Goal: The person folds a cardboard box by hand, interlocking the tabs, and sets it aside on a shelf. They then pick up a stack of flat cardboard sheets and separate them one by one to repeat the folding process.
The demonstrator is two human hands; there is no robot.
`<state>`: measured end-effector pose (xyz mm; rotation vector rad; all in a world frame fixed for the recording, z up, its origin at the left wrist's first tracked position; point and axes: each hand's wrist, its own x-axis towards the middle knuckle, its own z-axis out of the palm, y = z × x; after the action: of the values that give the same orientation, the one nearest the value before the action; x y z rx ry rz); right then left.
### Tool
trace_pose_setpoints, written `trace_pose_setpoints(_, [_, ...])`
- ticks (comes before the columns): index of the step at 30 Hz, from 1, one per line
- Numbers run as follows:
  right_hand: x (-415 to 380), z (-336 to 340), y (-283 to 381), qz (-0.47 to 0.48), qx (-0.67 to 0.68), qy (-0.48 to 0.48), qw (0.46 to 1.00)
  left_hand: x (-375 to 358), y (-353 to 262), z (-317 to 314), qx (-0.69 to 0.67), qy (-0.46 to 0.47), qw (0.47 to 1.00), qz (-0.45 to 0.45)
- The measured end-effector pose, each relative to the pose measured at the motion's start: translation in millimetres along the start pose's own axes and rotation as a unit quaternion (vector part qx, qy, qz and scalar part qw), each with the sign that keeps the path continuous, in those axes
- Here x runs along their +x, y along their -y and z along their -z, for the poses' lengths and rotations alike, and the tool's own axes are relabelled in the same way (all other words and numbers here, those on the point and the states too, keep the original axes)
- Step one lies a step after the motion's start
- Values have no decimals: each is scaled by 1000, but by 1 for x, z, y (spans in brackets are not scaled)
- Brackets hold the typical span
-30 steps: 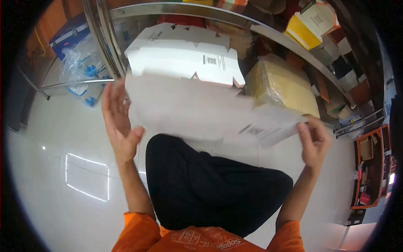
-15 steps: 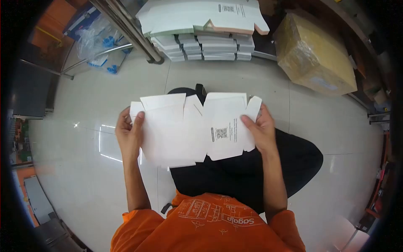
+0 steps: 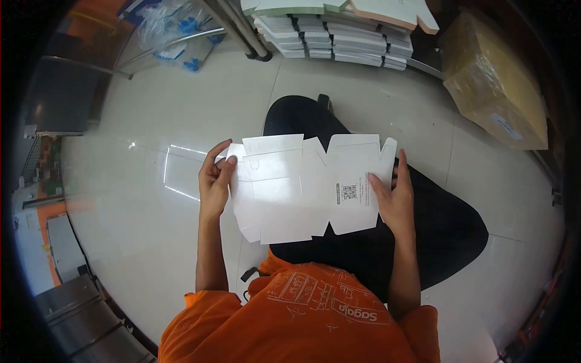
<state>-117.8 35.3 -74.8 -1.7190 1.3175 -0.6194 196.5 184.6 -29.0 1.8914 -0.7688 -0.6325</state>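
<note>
A white die-cut carton blank (image 3: 284, 199) lies flat in the air over my lap, held at both ends. Its upper edge has notched flaps, and a printed QR code shows on the right panel. My left hand (image 3: 216, 178) pinches the left edge, thumb on top and fingers behind it. At the right edge, my right hand (image 3: 394, 196) has its thumb on the printed panel; its other fingers are partly hidden behind the blank, with one fingertip pointing up beside it.
Stacks of flat white cartons (image 3: 339, 45) stand ahead by a metal leg (image 3: 239, 30). A brown box wrapped in clear plastic (image 3: 496, 85) sits at the far right. Clear plastic bags with blue pieces (image 3: 175, 27) are at the upper left. Steel units (image 3: 85, 308) stand lower left.
The view has shifted, so the surroundings sit farther right and higher. The blank now lies more level, with its left-side crease lines and left flap showing. Both hands still hold its ends.
</note>
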Motion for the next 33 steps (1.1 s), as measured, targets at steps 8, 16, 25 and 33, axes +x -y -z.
trace_pose_setpoints(8, [-10, 2, -20, -82, 72, -63, 992, 0, -5, -18, -161, -75, 980, 87])
trace_pose_setpoints(16, [-18, -3, -17, 11, -10, -95, 995, -9, -3, -25, -294, -110, 927, 207])
trace_pose_setpoints(25, [-13, -4, -26, -100, 178, -125, 971, -14, 18, -11, -221, -64, 968, 100])
trace_pose_setpoints(33, [-9, -7, -28, -103, 212, -145, 961, -18, 24, -16, -122, -72, 989, -40])
